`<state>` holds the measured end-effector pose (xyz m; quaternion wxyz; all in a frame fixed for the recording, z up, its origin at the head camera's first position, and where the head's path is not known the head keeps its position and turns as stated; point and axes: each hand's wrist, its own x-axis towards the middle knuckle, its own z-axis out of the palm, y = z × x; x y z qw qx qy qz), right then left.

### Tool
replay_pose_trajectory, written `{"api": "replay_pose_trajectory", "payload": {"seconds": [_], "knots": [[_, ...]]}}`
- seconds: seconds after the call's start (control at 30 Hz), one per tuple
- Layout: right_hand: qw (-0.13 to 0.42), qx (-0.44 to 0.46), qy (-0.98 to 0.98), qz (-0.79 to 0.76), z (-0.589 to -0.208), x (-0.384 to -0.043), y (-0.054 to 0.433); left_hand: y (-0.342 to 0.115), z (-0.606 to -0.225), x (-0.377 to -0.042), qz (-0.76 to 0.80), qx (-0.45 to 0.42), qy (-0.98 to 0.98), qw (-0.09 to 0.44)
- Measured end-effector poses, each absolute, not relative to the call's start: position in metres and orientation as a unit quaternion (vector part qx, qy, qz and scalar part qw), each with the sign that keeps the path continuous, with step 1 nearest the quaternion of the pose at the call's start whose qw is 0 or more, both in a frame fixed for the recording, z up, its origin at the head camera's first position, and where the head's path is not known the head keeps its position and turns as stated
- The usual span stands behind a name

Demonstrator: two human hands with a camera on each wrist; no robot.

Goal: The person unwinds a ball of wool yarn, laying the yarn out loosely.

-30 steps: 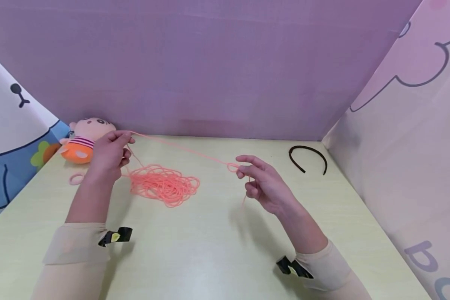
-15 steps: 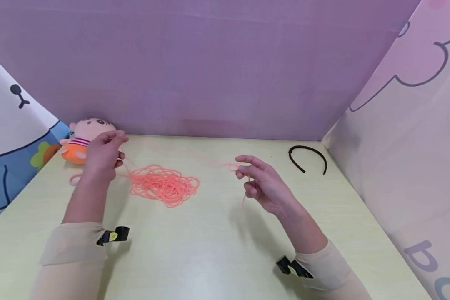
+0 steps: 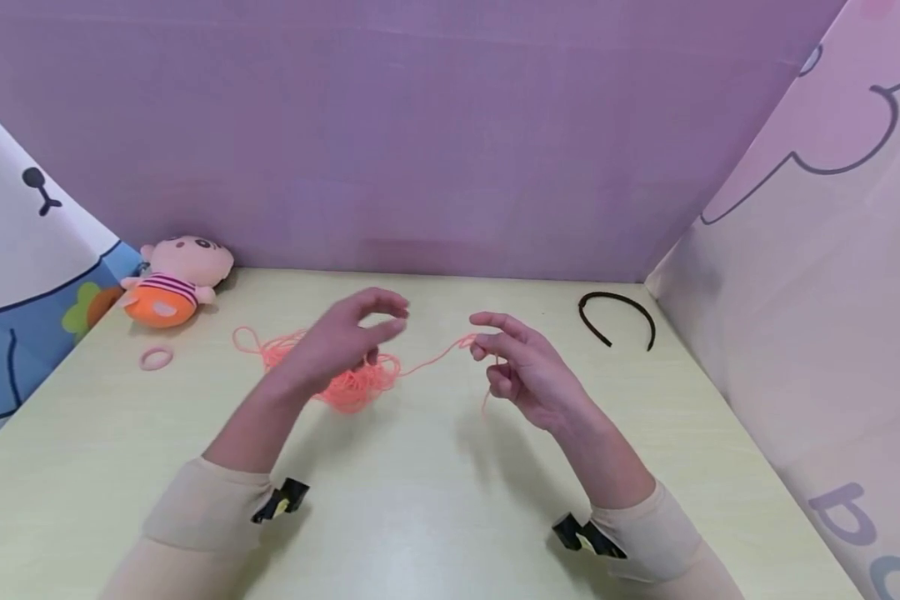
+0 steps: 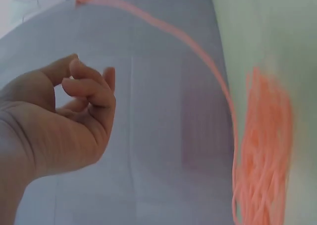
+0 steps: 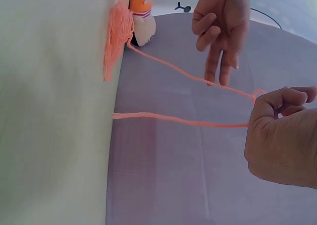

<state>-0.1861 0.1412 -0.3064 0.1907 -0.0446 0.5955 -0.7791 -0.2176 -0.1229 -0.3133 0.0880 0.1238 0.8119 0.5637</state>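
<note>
A tangled heap of coral yarn lies left of centre on the table, partly behind my left hand. That hand hovers over the heap, thumb and fingers apart and loosely bent, with nothing between them. Its palm side shows in the left wrist view, with the yarn strand arching past, apart from it. My right hand pinches the yarn between thumb and finger. A small loop stands out at that pinch in the right wrist view. From the same hand hangs a loose yarn end.
Behind and left sits a plush doll in orange and stripes. A pink ring lies in front of it. At the back right is a dark headband. Purple cloth walls off the table's back edge.
My left hand has let go of the yarn and moved right, from beside the doll to above the heap. The taut strand now sags to the heap. My right hand stays in place.
</note>
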Motion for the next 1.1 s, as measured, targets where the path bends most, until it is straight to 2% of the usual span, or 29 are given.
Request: {"api": "replay_pose_trajectory", "payload": {"seconds": [0.23,0.47,0.73,1.1], "knots": [[0.199,-0.045,0.601,-0.773,-0.306,-0.185,0.141,-0.091,-0.322,-0.204,0.567,0.189,0.791,0.13],[0.2,-0.041,0.601,-0.773,-0.307,-0.185,0.14,-0.076,-0.325,-0.196,0.589,0.174,0.777,0.138],[0.203,-0.042,0.601,-0.772,-0.306,-0.185,0.14,-0.076,-0.326,-0.197,0.62,0.132,0.768,0.089],[0.197,-0.042,0.606,-0.77,-0.306,-0.186,0.139,-0.1,-0.317,-0.206,0.639,0.075,0.764,0.056]]}}
